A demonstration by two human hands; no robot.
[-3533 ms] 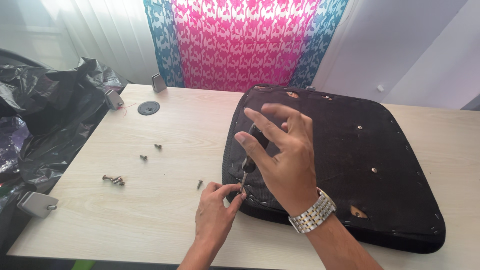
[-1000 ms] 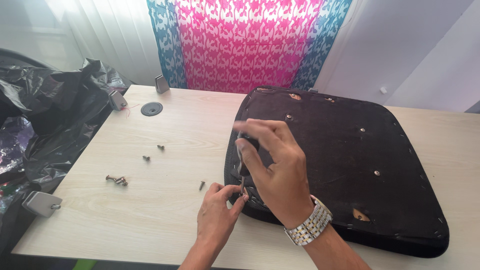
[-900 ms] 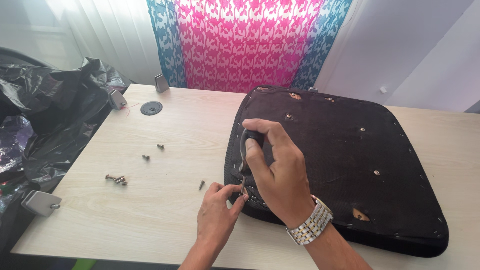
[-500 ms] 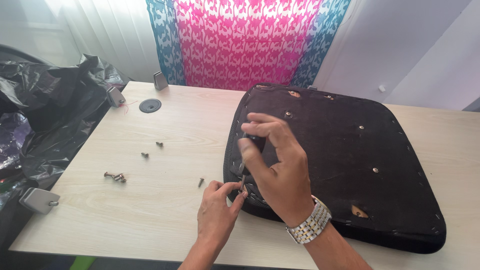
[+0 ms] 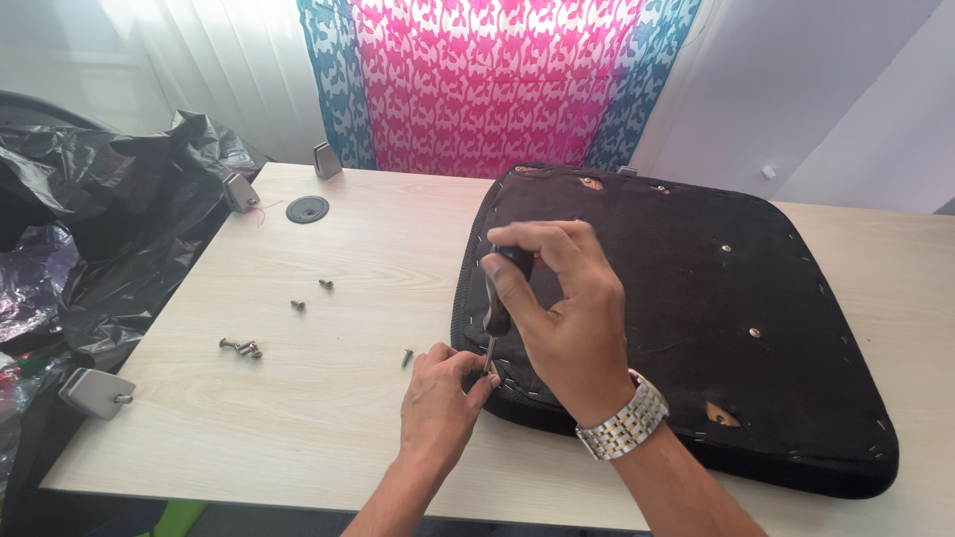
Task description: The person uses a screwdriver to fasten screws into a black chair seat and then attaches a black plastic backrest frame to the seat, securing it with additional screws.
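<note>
While crumpled black plastic bags [image 5: 109, 214] spill over the left edge of the pale wood bench [image 5: 328, 418], a black padded seat cushion [image 5: 696, 308] lies flat on its right half. At the cushion's near-left edge, the right hand [image 5: 562, 318] is closed around an upright black-handled screwdriver [image 5: 494, 298]. The left hand [image 5: 438, 403] pinches its tip, with small loose screws [image 5: 244, 348] further left.

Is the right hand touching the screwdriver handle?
Touching. The head view shows the right hand wrapped around the black handle of the screwdriver, fingers closed over its top, with no gap visible.
</note>
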